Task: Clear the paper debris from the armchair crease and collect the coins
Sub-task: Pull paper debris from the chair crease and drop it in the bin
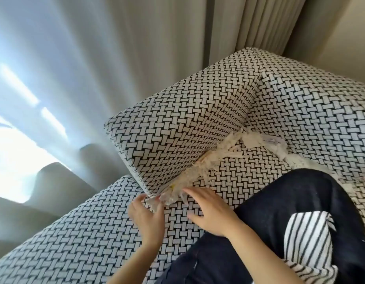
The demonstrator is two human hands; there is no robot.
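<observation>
White shredded paper lies along the crease between the armrest and the seat cushion of a black-and-white woven armchair. More shreds run along the foot of the backrest. My left hand is cupped at the front end of the crease, and a clump of paper lies against its palm. My right hand lies on the seat with fingers spread, its fingertips touching the same clump. A small yellow scrap shows in the pile. No coin is visible.
My leg in dark trousers rests on the seat at the right, with a striped cloth on it. Sheer curtains hang behind the chair. A grey upholstered piece stands at the left.
</observation>
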